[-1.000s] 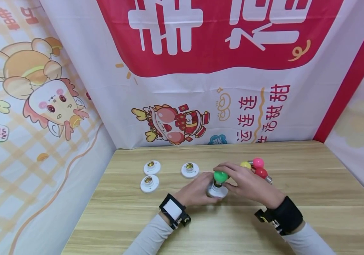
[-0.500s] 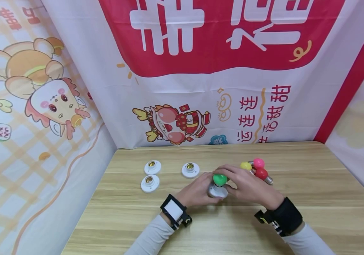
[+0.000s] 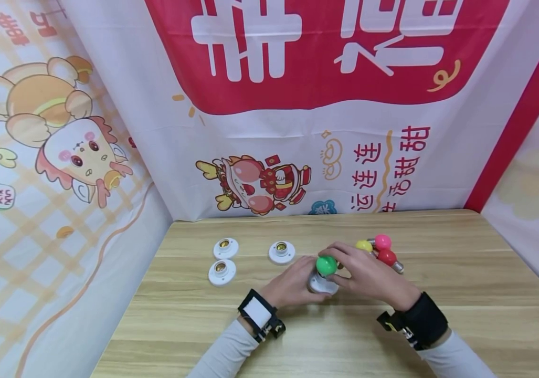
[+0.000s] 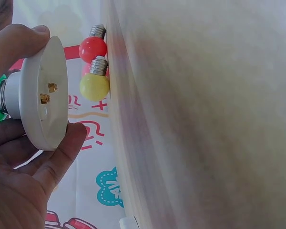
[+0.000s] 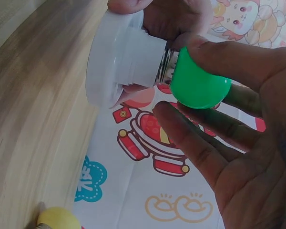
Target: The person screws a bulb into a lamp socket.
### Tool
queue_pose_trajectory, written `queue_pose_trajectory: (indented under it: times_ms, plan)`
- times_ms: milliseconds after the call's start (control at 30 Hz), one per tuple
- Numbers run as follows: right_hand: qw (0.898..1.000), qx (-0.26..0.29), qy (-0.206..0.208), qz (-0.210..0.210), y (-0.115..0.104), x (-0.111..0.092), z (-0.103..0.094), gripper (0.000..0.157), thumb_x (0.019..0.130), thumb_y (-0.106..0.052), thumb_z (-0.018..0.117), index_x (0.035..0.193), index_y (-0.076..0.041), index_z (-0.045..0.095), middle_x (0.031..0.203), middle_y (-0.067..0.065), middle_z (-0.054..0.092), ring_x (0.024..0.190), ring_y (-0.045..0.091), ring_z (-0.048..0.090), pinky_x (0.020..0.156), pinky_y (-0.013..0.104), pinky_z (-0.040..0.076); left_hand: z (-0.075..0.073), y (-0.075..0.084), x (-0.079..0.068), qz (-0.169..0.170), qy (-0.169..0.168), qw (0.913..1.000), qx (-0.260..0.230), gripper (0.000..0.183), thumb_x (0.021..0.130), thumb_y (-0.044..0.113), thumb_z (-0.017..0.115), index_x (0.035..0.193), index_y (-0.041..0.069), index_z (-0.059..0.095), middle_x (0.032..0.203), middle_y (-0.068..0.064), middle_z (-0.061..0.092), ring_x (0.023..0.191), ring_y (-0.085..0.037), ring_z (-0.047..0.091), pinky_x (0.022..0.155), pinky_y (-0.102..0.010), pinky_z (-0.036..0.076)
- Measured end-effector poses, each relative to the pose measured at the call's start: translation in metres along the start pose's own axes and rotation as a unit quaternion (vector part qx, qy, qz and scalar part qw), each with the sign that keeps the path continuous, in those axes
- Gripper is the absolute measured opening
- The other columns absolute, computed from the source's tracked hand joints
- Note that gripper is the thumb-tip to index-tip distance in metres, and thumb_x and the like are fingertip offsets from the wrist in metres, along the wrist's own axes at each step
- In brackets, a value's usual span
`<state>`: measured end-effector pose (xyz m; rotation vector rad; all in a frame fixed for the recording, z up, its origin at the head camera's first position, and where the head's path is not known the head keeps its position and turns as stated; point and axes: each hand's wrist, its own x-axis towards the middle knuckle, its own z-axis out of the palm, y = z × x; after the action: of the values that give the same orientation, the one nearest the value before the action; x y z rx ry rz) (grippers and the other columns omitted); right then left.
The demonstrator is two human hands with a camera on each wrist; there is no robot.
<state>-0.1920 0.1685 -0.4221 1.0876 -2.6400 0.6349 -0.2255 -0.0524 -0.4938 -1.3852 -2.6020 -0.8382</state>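
In the head view my left hand (image 3: 293, 284) grips a white round lamp holder (image 3: 323, 284) by its base. Seen from the left wrist, the holder's underside (image 4: 55, 105) shows two brass terminals, with thumb and fingers at opposite edges. My right hand (image 3: 368, 272) holds a green light bulb (image 3: 327, 265) at the holder's mouth, the thumb against the glass and the fingers around the other side. The bulb's metal screw base (image 5: 168, 66) is partly inside the socket; some thread shows. The holder is tilted and held above the table.
On the wooden table (image 3: 345, 336), three more lamp holders stand to the left, including one nearer the hands (image 3: 281, 252). Beyond my right hand lie a yellow bulb (image 3: 364, 246), a pink bulb (image 3: 383, 242) and a red bulb (image 3: 387, 256). A printed cloth (image 3: 260, 126) hangs behind.
The green bulb has sunk lower into the lamp holder, hiding most of its metal base. My right fingers have shifted around the bulb; the left hand has hardly moved.
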Motion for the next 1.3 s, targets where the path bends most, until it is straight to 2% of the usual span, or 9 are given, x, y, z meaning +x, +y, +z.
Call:
queue_pose_trajectory:
  times_ms: [133, 267, 433, 633, 833, 1033, 1200, 1300]
  plan:
    - [1.0, -0.007, -0.007, 0.004, 0.0002, -0.0008, 0.0005, 0.064, 0.079, -0.035, 0.078, 0.136, -0.022, 0.051, 0.131, -0.004, 0.053, 0.114, 0.01, 0.053, 0.09, 0.032, 0.054, -0.0004, 0.001, -0.0001, -0.007, -0.004, 1.0, 0.006, 0.082, 0.082, 0.052, 0.07, 0.147, 0.017, 0.035, 0.14, 0.001, 0.048, 0.127, -0.009, 0.042, 0.105, -0.027, 0.04]
    - [1.0, -0.001, -0.016, 0.003, -0.0008, -0.002, -0.0003, 0.075, 0.079, -0.03, 0.079, 0.144, -0.026, 0.042, 0.141, -0.002, 0.045, 0.123, 0.016, 0.048, 0.094, 0.038, 0.051, -0.0009, 0.0016, -0.0002, -0.011, -0.007, 0.9999, 0.011, 0.079, 0.082, 0.052, 0.069, 0.145, 0.014, 0.038, 0.139, 0.0, 0.049, 0.126, -0.01, 0.042, 0.105, -0.027, 0.04]
    - [1.0, -0.005, -0.023, -0.006, -0.0024, -0.0031, -0.003, 0.069, 0.079, -0.023, 0.078, 0.14, -0.025, 0.047, 0.14, -0.005, 0.047, 0.126, 0.013, 0.045, 0.098, 0.038, 0.049, -0.0008, 0.0021, 0.0002, -0.001, -0.002, 0.9999, 0.012, 0.081, 0.082, 0.05, 0.07, 0.145, 0.012, 0.037, 0.138, -0.002, 0.05, 0.126, -0.011, 0.043, 0.106, -0.026, 0.039]
    - [1.0, -0.013, -0.024, -0.007, -0.0032, -0.003, -0.0042, 0.057, 0.079, -0.022, 0.079, 0.131, -0.023, 0.057, 0.13, -0.007, 0.054, 0.118, 0.01, 0.05, 0.094, 0.036, 0.052, -0.0009, 0.0034, 0.0003, -0.006, -0.002, 0.9999, 0.009, 0.083, 0.082, 0.051, 0.07, 0.147, 0.014, 0.034, 0.139, 0.0, 0.049, 0.125, -0.009, 0.043, 0.106, -0.025, 0.039]
    - [1.0, -0.017, -0.003, -0.006, -0.0007, -0.0028, -0.0019, 0.052, 0.078, -0.027, 0.08, 0.125, -0.022, 0.059, 0.122, -0.006, 0.057, 0.109, 0.009, 0.055, 0.089, 0.033, 0.055, 0.0, 0.004, 0.0006, -0.011, -0.005, 0.9999, -0.003, 0.082, 0.082, 0.051, 0.07, 0.147, 0.018, 0.034, 0.139, 0.003, 0.049, 0.125, -0.008, 0.042, 0.105, -0.026, 0.039]
    - [1.0, -0.022, 0.008, 0.0, 0.0014, -0.0006, -0.0011, 0.05, 0.078, -0.034, 0.08, 0.121, -0.02, 0.059, 0.115, -0.009, 0.057, 0.103, 0.005, 0.055, 0.088, 0.029, 0.055, 0.0009, 0.0031, 0.001, -0.004, 0.002, 1.0, -0.001, 0.081, 0.081, 0.049, 0.072, 0.147, 0.018, 0.036, 0.138, 0.003, 0.049, 0.125, -0.008, 0.043, 0.104, -0.024, 0.041]
    - [1.0, -0.027, 0.0, 0.007, -0.0002, -0.0014, -0.0016, 0.06, 0.078, -0.039, 0.078, 0.13, -0.02, 0.055, 0.127, -0.005, 0.054, 0.112, 0.009, 0.053, 0.091, 0.033, 0.053, 0.002, 0.0019, 0.001, -0.002, -0.002, 1.0, 0.001, 0.079, 0.081, 0.05, 0.071, 0.145, 0.016, 0.038, 0.138, 0.002, 0.049, 0.124, -0.008, 0.043, 0.104, -0.023, 0.04]
    - [1.0, -0.019, -0.007, 0.005, -0.0017, -0.0024, -0.0023, 0.066, 0.079, -0.038, 0.077, 0.137, -0.024, 0.049, 0.137, -0.005, 0.048, 0.121, 0.011, 0.049, 0.094, 0.035, 0.051, 0.0023, 0.0013, 0.0008, -0.002, -0.002, 1.0, 0.0, 0.078, 0.082, 0.051, 0.07, 0.144, 0.015, 0.039, 0.138, 0.002, 0.05, 0.124, -0.008, 0.044, 0.104, -0.023, 0.04]
